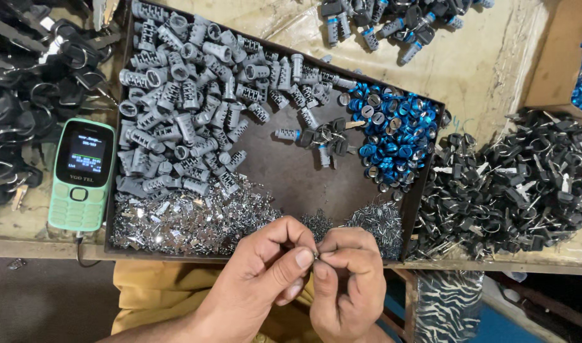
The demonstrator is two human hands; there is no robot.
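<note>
At the bottom centre of the frame, the left hand point(265, 267) and right hand point(345, 279) are pinching one tiny metal part point(316, 255) together between their fingertips. They are hovering just below the dark tray point(291, 178) holding grey lock cylinders point(183, 95), blue caps point(396, 130) and silver clips point(189, 222).

phone point(81, 174) left of tray point(291, 174), keys point(519, 184) right

Screen: phone point(82, 174), left of frame, just beside the tray point(111, 190)
Shape: upright rectangular handset, mint-green
Display: small, dark, lit

Even bright light, soft shadows, sharp ctr, slight edge blur
</note>
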